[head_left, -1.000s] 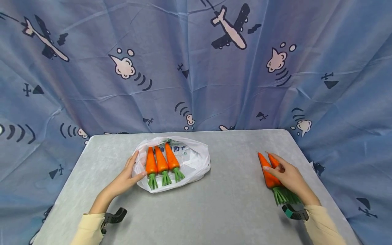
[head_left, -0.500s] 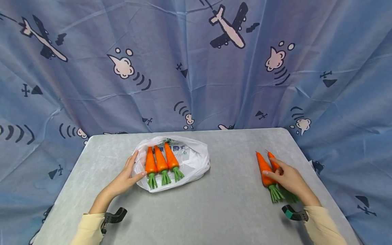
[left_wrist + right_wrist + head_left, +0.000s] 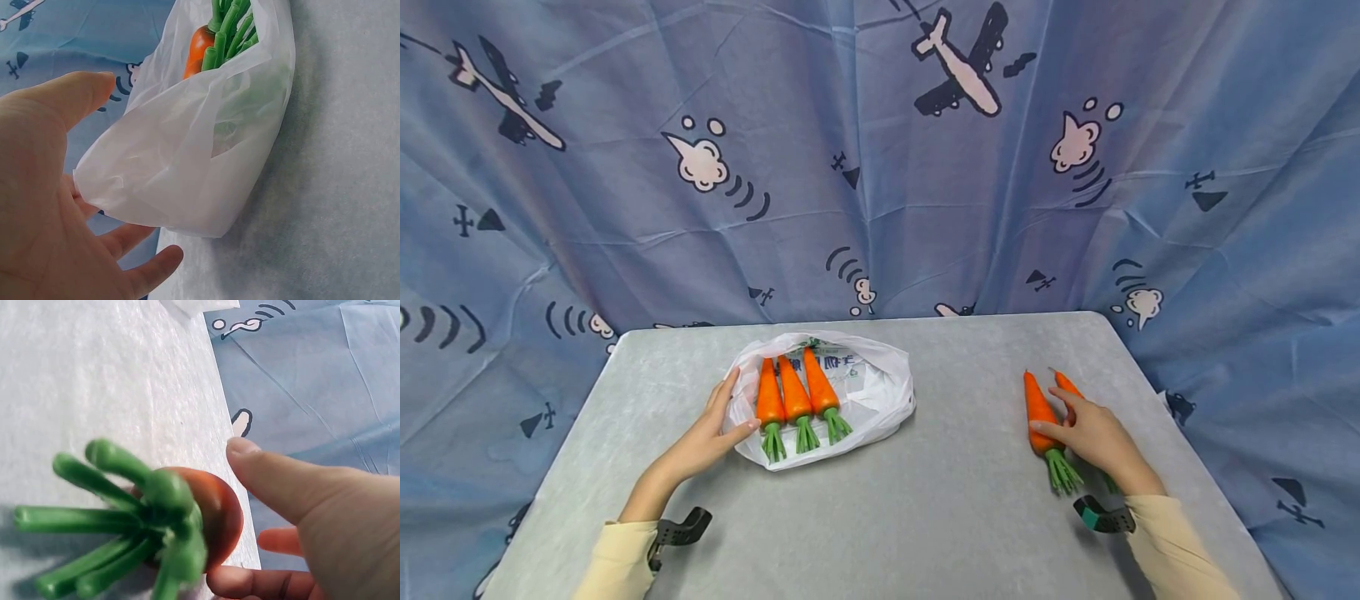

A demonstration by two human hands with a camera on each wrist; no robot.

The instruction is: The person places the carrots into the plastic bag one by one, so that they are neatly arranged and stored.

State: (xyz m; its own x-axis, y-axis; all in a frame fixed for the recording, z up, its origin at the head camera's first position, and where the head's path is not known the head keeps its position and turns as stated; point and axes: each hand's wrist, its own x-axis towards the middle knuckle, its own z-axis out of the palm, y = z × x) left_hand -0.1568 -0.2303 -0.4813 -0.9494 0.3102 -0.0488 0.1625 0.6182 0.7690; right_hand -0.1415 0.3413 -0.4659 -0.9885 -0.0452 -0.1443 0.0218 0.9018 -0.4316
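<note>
My left hand (image 3: pixel 703 442) rests with spread fingers against the left side of a white plastic bag (image 3: pixel 883 408). In the left wrist view its thumb stands apart from the plastic and the fingers reach behind the bag. Three orange carrots (image 3: pixel 771 400) with green stems lie side by side at the bag's mouth. Over on the right, my right hand (image 3: pixel 1101 437) holds a carrot (image 3: pixel 1039 404) between thumb and fingers, its stem end toward the right wrist camera. Another carrot (image 3: pixel 1064 383) lies partly hidden beneath that hand.
Both carrots at the right are on the light grey table (image 3: pixel 955 500), near its right edge. Behind the table hangs a blue curtain (image 3: pixel 872 167) printed with planes. A black band (image 3: pixel 681 529) sits on the left wrist, another on the right.
My right hand has shifted a little left with its carrot, widening the gap to the other carrot's tip. My left hand and the bag stay as they were.
</note>
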